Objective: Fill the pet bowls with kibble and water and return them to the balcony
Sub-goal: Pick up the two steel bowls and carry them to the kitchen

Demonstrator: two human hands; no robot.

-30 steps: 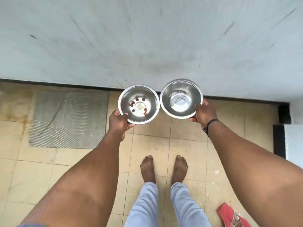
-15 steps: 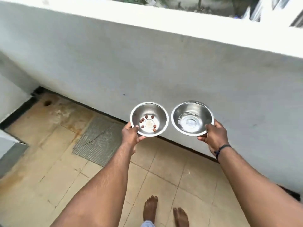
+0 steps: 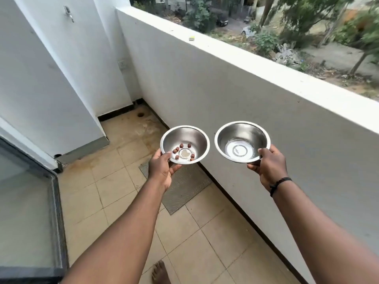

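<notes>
Two steel pet bowls are held out in front of me above the balcony floor. My left hand grips the near rim of the left bowl, which holds several brown kibble pieces around its base. My right hand grips the near rim of the right bowl, with a shallow layer of water at its bottom. Both bowls are level and a small gap separates them.
A white parapet wall runs along the right, with trees and a street beyond. The tiled floor has a grey ribbed mat below the bowls. A glass door stands at left. One bare foot shows at the bottom.
The view has swung up and to the left, from the floor and my feet to the whole balcony corner. Both hands still hold the bowls, now slightly further apart.
</notes>
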